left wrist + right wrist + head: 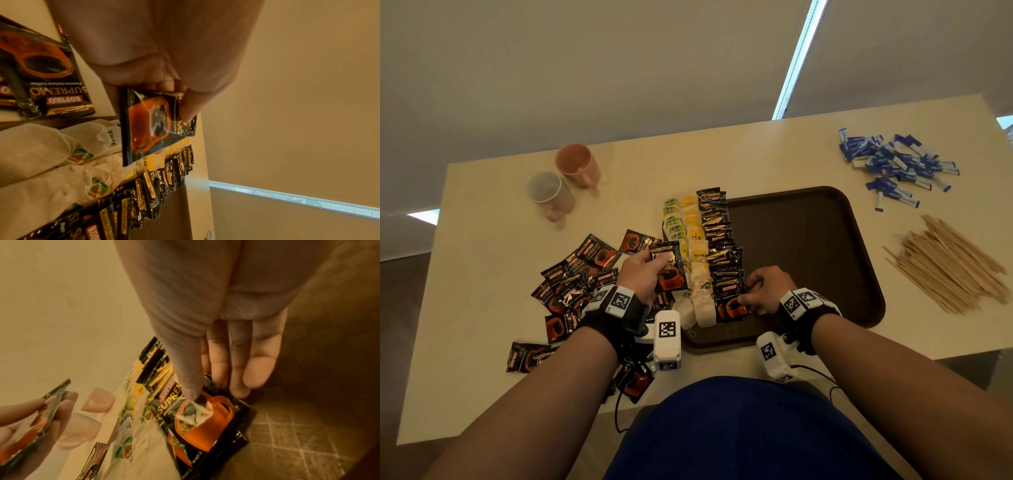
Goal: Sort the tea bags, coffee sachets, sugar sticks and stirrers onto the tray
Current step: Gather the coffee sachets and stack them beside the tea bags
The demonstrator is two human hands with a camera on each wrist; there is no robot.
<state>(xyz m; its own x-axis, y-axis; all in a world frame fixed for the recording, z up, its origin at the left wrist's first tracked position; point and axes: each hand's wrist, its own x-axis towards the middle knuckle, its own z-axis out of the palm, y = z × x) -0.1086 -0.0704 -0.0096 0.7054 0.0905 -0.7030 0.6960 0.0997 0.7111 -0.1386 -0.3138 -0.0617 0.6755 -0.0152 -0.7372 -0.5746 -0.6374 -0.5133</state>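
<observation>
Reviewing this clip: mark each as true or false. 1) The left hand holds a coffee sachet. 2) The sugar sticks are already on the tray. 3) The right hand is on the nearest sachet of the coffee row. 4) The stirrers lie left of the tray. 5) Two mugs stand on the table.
1) True: the left hand grips a coffee sachet.
2) False: the sugar sticks lie on the table, beyond the tray.
3) True: the right hand pinches the nearest sachet of the coffee row.
4) False: the stirrers lie right of the tray.
5) True: two mugs stand at the far left.
</observation>
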